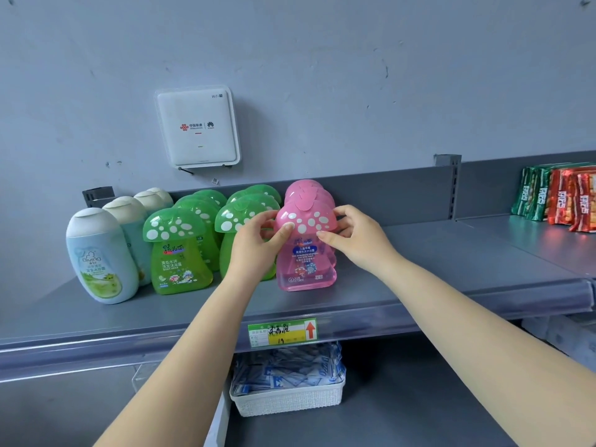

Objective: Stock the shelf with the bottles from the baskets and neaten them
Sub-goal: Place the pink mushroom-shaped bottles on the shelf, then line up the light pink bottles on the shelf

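Squaring the front pink bottle

Shelf [419, 285] runs under your hands. Pink bottle [305, 250] stands upright between them, heading its row, green bottles [180, 253] just left. Your left hand [258, 243] and right hand [354, 237] both pinch its cap, equally near.

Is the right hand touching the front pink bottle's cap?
Touching. The head view shows the right hand with fingertips on the right edge of the front pink bottle's spotted cap, no gap visible.
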`<action>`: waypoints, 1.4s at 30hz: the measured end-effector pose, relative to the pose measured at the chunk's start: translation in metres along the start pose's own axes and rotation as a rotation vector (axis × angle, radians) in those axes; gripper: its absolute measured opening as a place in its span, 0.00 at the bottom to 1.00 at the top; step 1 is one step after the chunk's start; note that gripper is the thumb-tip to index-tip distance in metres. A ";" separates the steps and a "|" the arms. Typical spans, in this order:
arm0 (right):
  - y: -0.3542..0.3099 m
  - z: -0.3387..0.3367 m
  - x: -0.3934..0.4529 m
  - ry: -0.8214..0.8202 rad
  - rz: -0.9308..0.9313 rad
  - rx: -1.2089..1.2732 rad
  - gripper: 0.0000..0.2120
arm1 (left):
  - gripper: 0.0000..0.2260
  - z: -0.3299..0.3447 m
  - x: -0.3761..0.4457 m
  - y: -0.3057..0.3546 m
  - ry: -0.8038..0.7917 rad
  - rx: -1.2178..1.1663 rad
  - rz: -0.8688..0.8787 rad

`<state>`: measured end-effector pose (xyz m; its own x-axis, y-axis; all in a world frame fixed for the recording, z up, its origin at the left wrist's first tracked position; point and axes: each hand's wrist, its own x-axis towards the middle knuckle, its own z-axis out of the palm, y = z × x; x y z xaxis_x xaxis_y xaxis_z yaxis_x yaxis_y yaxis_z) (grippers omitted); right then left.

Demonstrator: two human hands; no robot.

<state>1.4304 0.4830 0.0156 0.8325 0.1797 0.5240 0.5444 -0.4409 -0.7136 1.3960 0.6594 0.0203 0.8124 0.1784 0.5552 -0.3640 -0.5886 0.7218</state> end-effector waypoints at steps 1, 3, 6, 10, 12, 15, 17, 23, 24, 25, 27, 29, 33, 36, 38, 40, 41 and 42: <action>-0.001 -0.002 0.000 -0.006 -0.005 -0.021 0.23 | 0.21 -0.001 -0.001 0.001 0.007 0.037 0.007; -0.002 -0.008 -0.001 0.002 -0.016 -0.074 0.23 | 0.21 -0.003 -0.004 0.004 0.076 0.151 0.055; -0.004 -0.024 -0.011 0.094 -0.087 -0.208 0.19 | 0.13 -0.004 -0.015 0.015 0.224 0.280 0.226; -0.002 -0.060 -0.038 0.211 -0.253 -0.505 0.12 | 0.08 0.021 -0.031 0.041 0.239 0.361 0.509; 0.004 -0.084 -0.058 0.237 -0.317 -0.680 0.10 | 0.11 0.048 -0.040 0.058 0.162 0.345 0.637; 0.025 -0.125 -0.099 0.286 -0.324 -0.889 0.10 | 0.10 0.102 -0.065 0.082 0.016 0.295 0.788; 0.047 -0.154 -0.134 0.271 -0.222 -0.984 0.10 | 0.10 0.145 -0.085 0.095 -0.095 0.249 0.865; 0.111 -0.230 -0.265 0.154 0.221 -1.141 0.11 | 0.05 0.269 -0.166 0.131 -0.459 0.162 0.989; 0.120 -0.240 -0.289 0.136 0.293 -1.148 0.12 | 0.05 0.287 -0.183 0.137 -0.534 0.152 0.993; 0.128 -0.249 -0.312 0.127 0.343 -1.150 0.12 | 0.05 0.304 -0.200 0.141 -0.611 0.143 0.995; 0.140 -0.265 -0.354 0.102 0.463 -1.150 0.12 | 0.05 0.335 -0.234 0.148 -0.761 0.120 0.966; 0.155 -0.277 -0.390 0.071 0.604 -1.133 0.13 | 0.07 0.365 -0.268 0.153 -0.875 0.118 0.934; 0.184 -0.301 -0.451 0.056 0.788 -1.071 0.14 | 0.09 0.413 -0.322 0.163 -1.045 0.126 0.879; 0.203 -0.316 -0.486 0.041 0.907 -1.030 0.15 | 0.08 0.444 -0.350 0.164 -1.153 0.128 0.826; 0.215 -0.323 -0.504 0.058 0.969 -0.987 0.15 | 0.08 0.461 -0.364 0.164 -1.212 0.147 0.777; 0.227 -0.328 -0.520 0.084 1.026 -0.939 0.14 | 0.09 0.476 -0.376 0.163 -1.264 0.188 0.752; 0.233 -0.329 -0.527 0.095 1.058 -0.915 0.14 | 0.10 0.484 -0.381 0.162 -1.287 0.208 0.753; 0.238 -0.330 -0.533 0.103 1.088 -0.892 0.13 | 0.10 0.490 -0.386 0.162 -1.305 0.216 0.750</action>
<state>1.0829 -0.0082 -0.2801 0.7564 -0.6534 -0.0317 -0.6361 -0.7234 -0.2684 1.2469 0.1088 -0.2800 0.3400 -0.9377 -0.0714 -0.8857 -0.3448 0.3109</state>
